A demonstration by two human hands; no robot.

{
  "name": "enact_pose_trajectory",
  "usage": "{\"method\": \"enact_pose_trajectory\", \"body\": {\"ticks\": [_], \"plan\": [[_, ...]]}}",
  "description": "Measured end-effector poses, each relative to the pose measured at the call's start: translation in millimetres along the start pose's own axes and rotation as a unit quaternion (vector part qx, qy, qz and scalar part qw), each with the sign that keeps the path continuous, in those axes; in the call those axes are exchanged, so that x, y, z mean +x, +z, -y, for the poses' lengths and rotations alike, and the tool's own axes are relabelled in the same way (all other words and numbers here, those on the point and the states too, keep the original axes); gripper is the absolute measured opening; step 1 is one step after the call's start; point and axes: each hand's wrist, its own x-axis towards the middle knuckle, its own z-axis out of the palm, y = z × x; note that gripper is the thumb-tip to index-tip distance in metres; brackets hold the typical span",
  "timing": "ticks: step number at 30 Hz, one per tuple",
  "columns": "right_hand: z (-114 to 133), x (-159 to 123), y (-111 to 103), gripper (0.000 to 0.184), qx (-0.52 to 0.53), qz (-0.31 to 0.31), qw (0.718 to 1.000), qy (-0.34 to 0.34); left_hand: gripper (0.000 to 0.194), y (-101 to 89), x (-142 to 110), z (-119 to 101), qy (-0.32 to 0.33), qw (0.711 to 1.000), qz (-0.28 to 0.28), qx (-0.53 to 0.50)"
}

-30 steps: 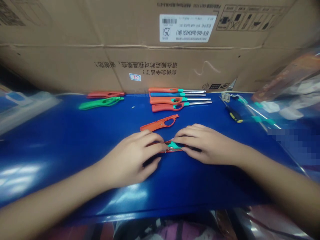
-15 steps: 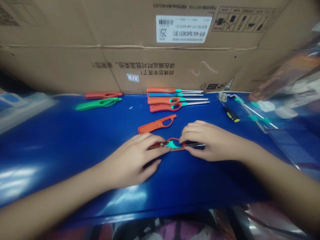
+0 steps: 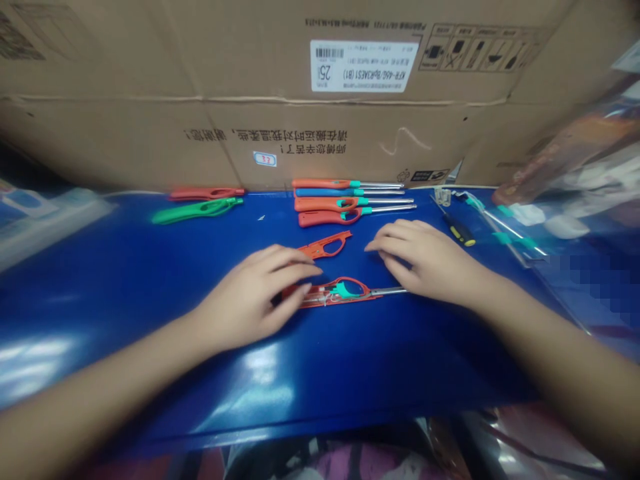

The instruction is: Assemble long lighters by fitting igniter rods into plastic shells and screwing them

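Observation:
An opened orange gas lighter (image 3: 345, 298) lies on the blue table, its inner parts, green trigger and metal tube exposed. My left hand (image 3: 265, 290) is over its handle end, thumb and fingers apart; whether the fingertips touch it is hard to tell. Behind that hand lies a loose orange half shell (image 3: 330, 247) with an oval hole, its left end hidden by my fingers. My right hand (image 3: 423, 257) hovers above the lighter tube and right of the half shell, fingers loosely spread and holding nothing.
Several assembled lighters (image 3: 350, 203) lie in rows at the back. Left of them are a red handle (image 3: 207, 193) and a green handle (image 3: 197, 210). A screwdriver (image 3: 461, 232) and bagged parts (image 3: 525, 240) are at right. A large cardboard box (image 3: 270, 67) blocks the back edge.
My right hand has let go of the lighter and moved up and right. My left hand has shifted left and up, uncovering more of the lighter's inside. The lighter stays on the table.

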Motion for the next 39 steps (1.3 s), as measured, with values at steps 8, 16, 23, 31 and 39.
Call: {"method": "enact_pose_trajectory", "body": {"ticks": [8,16,23,31,39], "plan": [[0,0,0,0.021,0.150,0.114,0.981,-0.047,0.040,4.8,4,48,-0.106,0.992,-0.064,0.000],[3,1,9,0.017,0.089,0.074,0.993,-0.028,0.039,4.6,3,42,-0.068,0.997,-0.037,0.022],[11,2,13,0.052,0.072,-0.055,0.996,-0.010,0.034,-4.0,7,23,-0.090,0.995,-0.050,-0.009],[28,-1,13,0.042,0.091,-0.066,0.992,-0.050,0.035,-7.7,4,-8,-0.197,0.946,0.012,-0.258],[35,2,15,0.035,0.102,-0.001,0.995,-0.016,0.027,-11.5,0,-6,-0.052,0.996,0.011,-0.069]]}}
